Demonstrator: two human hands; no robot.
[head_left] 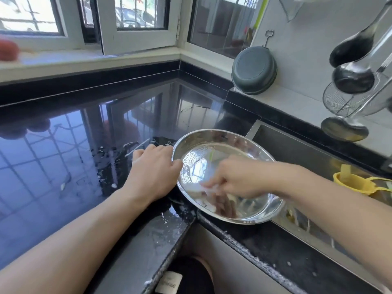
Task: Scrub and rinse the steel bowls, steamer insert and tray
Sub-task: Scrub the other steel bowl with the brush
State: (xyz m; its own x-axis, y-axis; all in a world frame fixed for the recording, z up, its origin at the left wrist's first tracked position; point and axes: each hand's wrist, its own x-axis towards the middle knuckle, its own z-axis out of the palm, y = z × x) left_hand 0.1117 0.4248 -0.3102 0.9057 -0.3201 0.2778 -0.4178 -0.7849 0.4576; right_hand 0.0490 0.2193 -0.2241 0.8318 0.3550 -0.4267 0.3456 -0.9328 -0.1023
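Observation:
A wide, shallow steel tray (pixel 214 135) sits at the corner of the black counter, partly over the sink's left edge, wet and soapy inside. My left hand (pixel 156 169) grips its left rim, thumb over the edge. My right hand (pixel 235 178) is inside the tray with its fingers curled round a pale, blurred scrubber (pixel 206 187) that presses on the tray's floor. Steel bowls and a steamer insert are not visible.
The steel sink (pixel 297 149) lies to the right, with a yellow plastic strainer (pixel 358 182) on its far side. A grey-green basin (pixel 254 70) leans on the wall. Ladles and a wire skimmer (pixel 352 79) hang at upper right. The wet black counter (pixel 74 155) spreads left.

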